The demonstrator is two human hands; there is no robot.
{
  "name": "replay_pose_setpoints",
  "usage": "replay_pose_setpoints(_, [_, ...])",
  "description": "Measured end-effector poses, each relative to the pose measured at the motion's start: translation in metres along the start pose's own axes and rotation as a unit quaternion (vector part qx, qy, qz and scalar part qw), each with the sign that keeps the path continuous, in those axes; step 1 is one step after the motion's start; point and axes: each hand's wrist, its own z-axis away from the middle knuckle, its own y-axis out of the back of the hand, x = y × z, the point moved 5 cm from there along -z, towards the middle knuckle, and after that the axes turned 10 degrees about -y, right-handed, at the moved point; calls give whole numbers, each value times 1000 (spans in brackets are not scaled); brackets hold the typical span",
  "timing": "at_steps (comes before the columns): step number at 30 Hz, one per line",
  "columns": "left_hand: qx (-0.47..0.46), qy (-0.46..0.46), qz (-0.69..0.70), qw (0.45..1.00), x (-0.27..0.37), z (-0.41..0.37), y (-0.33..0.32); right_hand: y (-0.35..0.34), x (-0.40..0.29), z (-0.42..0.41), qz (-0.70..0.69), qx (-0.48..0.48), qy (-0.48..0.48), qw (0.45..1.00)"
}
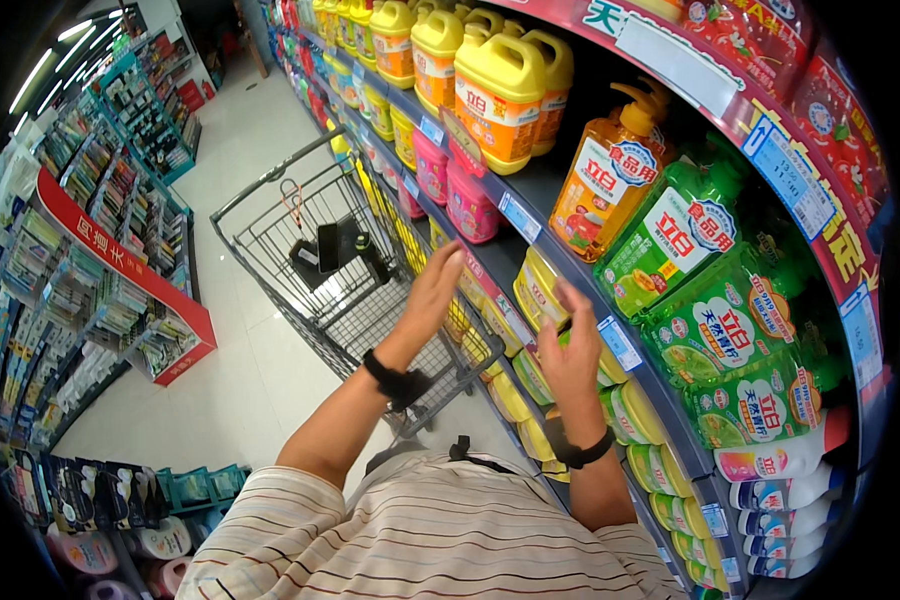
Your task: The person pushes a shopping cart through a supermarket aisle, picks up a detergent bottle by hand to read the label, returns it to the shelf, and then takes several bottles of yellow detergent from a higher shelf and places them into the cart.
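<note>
My left hand (433, 289) is raised over the near end of a metal shopping cart (330, 330), fingers extended and holding nothing. Close to the shelf front is my right hand (572, 334), its fingers apart and slightly bent, beside a yellow tub (538, 285); whether a fingertip touches it I cannot tell. Both wrists wear black bands. In the cart lie a black phone (337, 246), a dark bottle (373, 259) and a dark item with a tag (307, 257); an orange cord loop (292, 201) hangs at its far side.
Shelves on the right hold yellow jugs (497, 105), pink containers (469, 202), an orange pump bottle (607, 180) and green detergent bottles (667, 240). A price-tag rail (521, 217) juts along them. Left across the tiled aisle (251, 375) stands a red-edged display rack (131, 277).
</note>
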Motion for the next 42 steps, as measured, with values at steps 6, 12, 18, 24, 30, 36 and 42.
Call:
replay_pose_setpoints(6, [19, 174, -283, 943, -108, 120, 85, -65, 110, 59, -10, -209, -160, 965])
replay_pose_setpoints(12, [-23, 254, -533, 807, -144, 234, 124, -128, 199, 123, 35, -411, -330, 849])
replay_pose_setpoints(18, [-27, 288, -493, 821, -182, 250, 126, -189, 255, 156, -82, -406, -470, 779])
replay_pose_setpoints(24, [-81, 302, -486, 816, -212, 249, 158, -225, 260, 154, -154, -368, -546, 737])
replay_pose_setpoints(30, [-119, 350, -420, 829, -226, 244, 174, -241, 260, 149, -135, -349, -589, 717])
replay_pose_setpoints(36, [-166, 357, -436, 810, -241, 225, 208, -274, 254, 137, -139, -346, -580, 724])
replay_pose_setpoints(42, [-186, 379, -439, 793, -264, 193, 252, -324, 253, 117, -15, -435, -504, 746])
